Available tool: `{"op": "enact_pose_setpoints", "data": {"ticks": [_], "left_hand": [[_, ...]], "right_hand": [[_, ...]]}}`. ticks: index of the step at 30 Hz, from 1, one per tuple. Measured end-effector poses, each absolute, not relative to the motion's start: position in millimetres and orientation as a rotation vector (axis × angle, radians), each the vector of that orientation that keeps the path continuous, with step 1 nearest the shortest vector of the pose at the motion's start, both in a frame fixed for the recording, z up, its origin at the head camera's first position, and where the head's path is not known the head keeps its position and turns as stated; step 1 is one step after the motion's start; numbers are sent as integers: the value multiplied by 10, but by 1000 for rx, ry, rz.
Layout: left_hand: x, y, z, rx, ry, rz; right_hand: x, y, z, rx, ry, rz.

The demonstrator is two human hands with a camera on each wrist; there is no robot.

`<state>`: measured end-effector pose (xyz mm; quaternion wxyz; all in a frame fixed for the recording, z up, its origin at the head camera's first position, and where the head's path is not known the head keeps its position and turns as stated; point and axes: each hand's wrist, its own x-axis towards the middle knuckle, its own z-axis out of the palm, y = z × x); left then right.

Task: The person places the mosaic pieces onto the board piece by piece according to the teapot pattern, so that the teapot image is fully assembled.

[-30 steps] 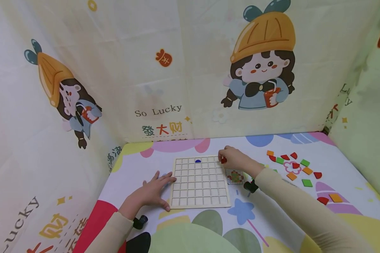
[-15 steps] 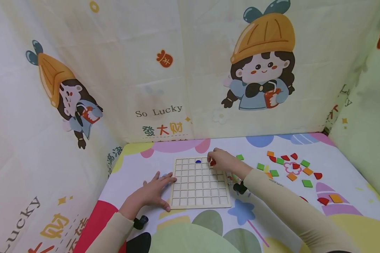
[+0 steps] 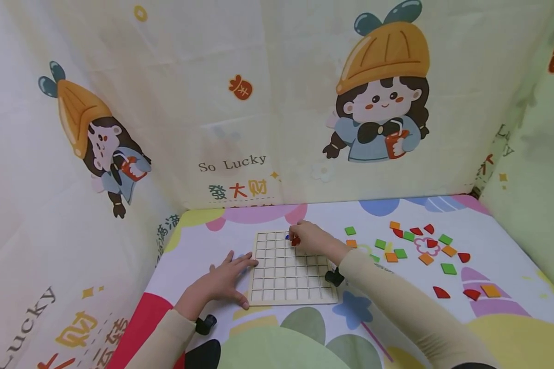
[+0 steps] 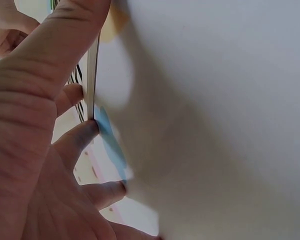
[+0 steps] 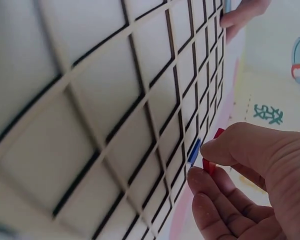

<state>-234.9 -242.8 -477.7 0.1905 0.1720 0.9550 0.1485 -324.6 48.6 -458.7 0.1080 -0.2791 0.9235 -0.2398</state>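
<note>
A light wooden grid board [image 3: 284,282] lies on the table. My left hand [image 3: 222,280] rests along its left edge with the fingers spread; in the left wrist view the thumb and fingertips touch the board's side. My right hand [image 3: 315,240] is over the board's far rows and pinches a red quarter-circle tile [image 3: 296,241] between thumb and fingers. In the right wrist view this red tile [image 5: 208,166] is held tilted, right beside a blue tile [image 5: 194,151] in a far-row cell. The fingers partly cover both tiles.
Loose tiles lie right of the board: green squares [image 3: 448,268], orange squares [image 3: 491,291] and red quarter-circles [image 3: 440,292], several of each. A printed cloth wall [image 3: 295,118] stands behind the table. My right forearm [image 3: 397,292] crosses the table's right side.
My right hand has moved left from the board's far right corner to beside the blue tile, carrying the red tile. The left hand has stayed put.
</note>
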Motion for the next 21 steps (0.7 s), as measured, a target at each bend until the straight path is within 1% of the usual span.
{"op": "enact_pose_setpoints", "data": {"ticks": [8,21], "left_hand": [[-2351,-2435,-4780,503,2692,415],[-2356,-2431,-4766,494,2685,414]], "right_hand": [[-3272,248,-4650,-928,2735,-719],[-3310,91,-4711,-913,2760,-677]]}}
